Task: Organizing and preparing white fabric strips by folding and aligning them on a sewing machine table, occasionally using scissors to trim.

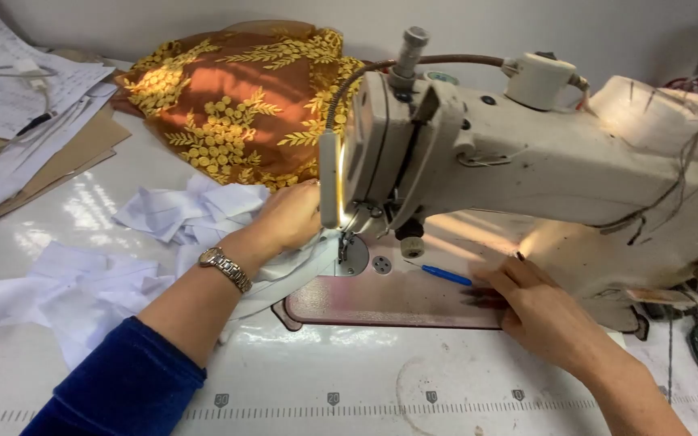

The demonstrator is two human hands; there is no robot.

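Left grip (284, 216) presses the white strip (284, 278) flat, unclenched, beside the needle on the sewing machine (527, 161). Right grip (539, 311) rests open. Strip looks soft, light; hold at edges.

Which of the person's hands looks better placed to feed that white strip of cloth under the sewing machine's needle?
Probably the left hand: it rests on the white cloth strip right beside the needle area of the cream industrial sewing machine. The right hand lies flat on the machine bed, off the strip, near a blue-handled tool.
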